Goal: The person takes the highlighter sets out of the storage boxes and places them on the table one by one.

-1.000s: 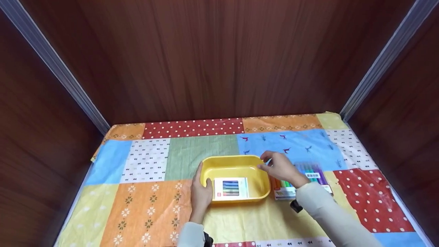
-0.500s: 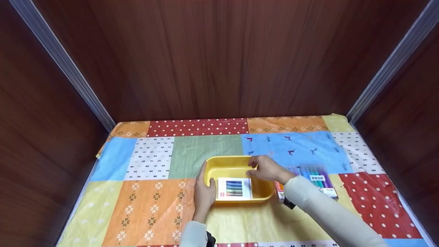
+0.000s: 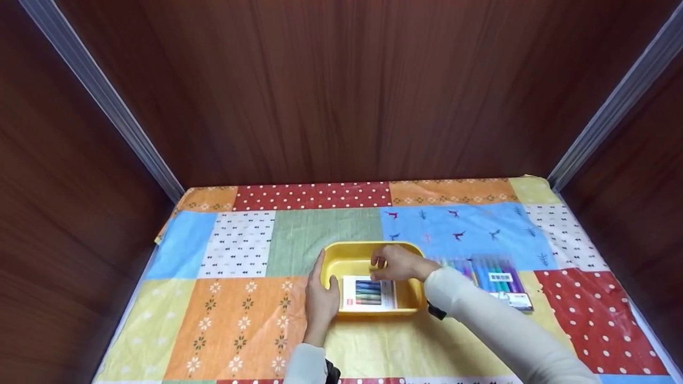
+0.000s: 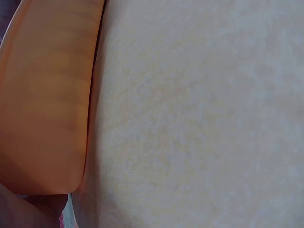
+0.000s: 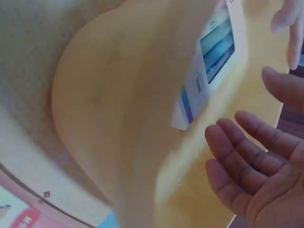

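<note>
A yellow plastic basin [image 3: 341,246] stands on the patterned cloth, with a flat white box [image 3: 349,300] lying inside it. Coloured sticks are pictured on the box's front. My left hand [image 3: 322,298] holds the basin's left wall, its fingers along the outside and its thumb over the rim. Over the basin, my right hand [image 3: 400,264] hovers with loosely bent fingers and nothing in them, overlapping the box's upper right corner in the head view. In the right wrist view, its fingers [image 5: 242,166] are apart from the box.
To the right of the basin lie clear packs of coloured markers [image 3: 493,266], partly hidden by my right forearm. A patchwork cloth [image 3: 235,330] covers the table. Dark wood-look panels [image 3: 341,90] enclose it at the back and both sides.
My right hand has moved left from the basin's right rim to over the white box. The left hand keeps its place on the basin, and the head view has shifted slightly.
</note>
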`<state>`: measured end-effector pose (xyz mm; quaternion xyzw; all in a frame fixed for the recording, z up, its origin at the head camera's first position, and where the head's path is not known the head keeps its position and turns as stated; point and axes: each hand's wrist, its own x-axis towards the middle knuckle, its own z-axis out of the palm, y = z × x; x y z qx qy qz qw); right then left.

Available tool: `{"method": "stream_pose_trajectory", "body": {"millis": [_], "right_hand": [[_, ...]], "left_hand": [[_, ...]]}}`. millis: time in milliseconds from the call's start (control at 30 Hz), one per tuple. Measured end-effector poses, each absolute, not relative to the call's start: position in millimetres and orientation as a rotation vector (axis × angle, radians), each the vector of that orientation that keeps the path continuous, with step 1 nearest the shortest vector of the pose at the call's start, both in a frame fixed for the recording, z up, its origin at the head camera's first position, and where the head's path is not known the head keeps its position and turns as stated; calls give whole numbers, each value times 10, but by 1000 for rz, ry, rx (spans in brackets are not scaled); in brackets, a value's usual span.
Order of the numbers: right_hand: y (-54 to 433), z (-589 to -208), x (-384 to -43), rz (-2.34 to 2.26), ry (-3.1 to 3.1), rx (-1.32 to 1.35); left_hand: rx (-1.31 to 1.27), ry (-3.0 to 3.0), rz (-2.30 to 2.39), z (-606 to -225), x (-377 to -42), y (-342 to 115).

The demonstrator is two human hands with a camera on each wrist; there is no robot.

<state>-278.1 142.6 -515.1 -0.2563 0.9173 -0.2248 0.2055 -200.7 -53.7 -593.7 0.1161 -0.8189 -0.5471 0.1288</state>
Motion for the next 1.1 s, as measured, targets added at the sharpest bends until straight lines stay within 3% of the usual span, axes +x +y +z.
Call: {"method": "stream_pose_trajectory", "body": {"millis": [1100], "right_hand": [[1128, -5226, -2826, -407, 2430, -689]], "left_hand": [[433, -2436, -1505, -5909, -1984, -517]]}}
